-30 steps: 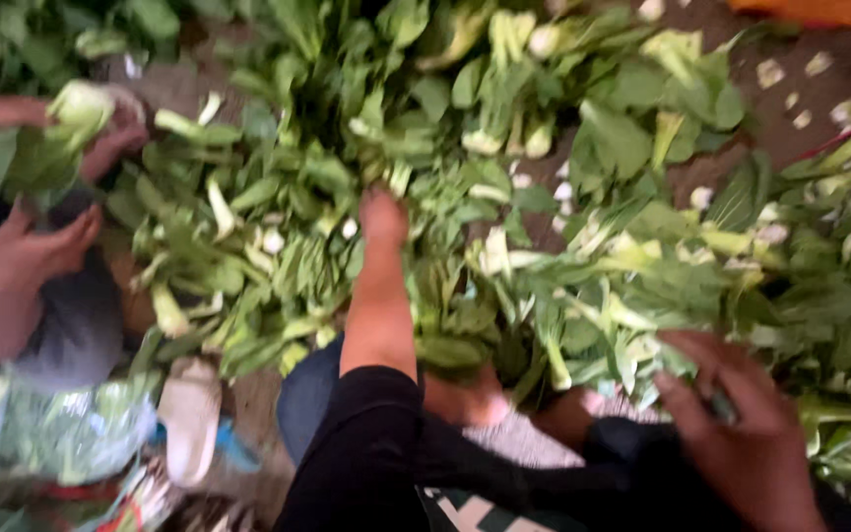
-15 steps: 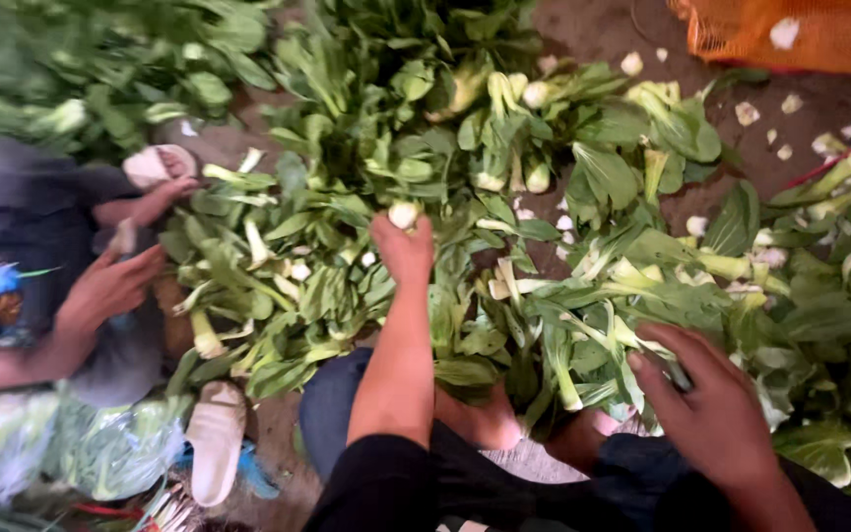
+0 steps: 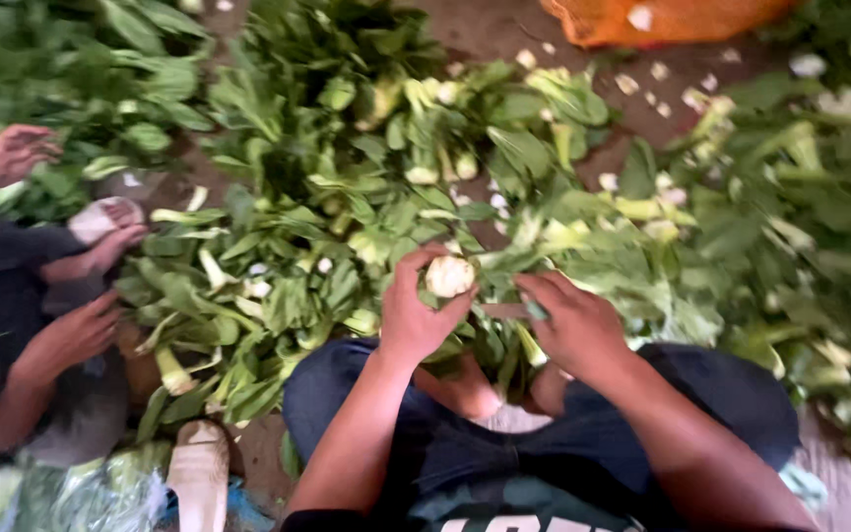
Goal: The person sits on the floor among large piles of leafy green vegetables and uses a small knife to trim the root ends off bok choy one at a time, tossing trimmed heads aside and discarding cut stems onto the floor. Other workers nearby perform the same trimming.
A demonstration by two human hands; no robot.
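Note:
My left hand [image 3: 414, 310] grips a head of leafy green vegetable [image 3: 449, 276] by its pale cut base, held just above my lap. My right hand [image 3: 573, 320] is closed on a small knife [image 3: 506, 310], its blade lying against the vegetable's stem below the base. The leaves of the held head hang down between my hands and are partly hidden by them. Both hands sit at the near edge of a big heap of the same greens [image 3: 347, 197] spread on the ground.
A second person sits at the left, with one hand [image 3: 17, 153] in the greens, the other hand [image 3: 71, 335] near a knee, and a foot in a white sandal [image 3: 100, 219]. An orange mesh sack [image 3: 662, 20] lies at the top. Another white sandal [image 3: 199, 478] is near my knee.
My left hand pulled back from the heap with a head of greens. My right hand came in from the right and met it with the knife. The view tilted downward.

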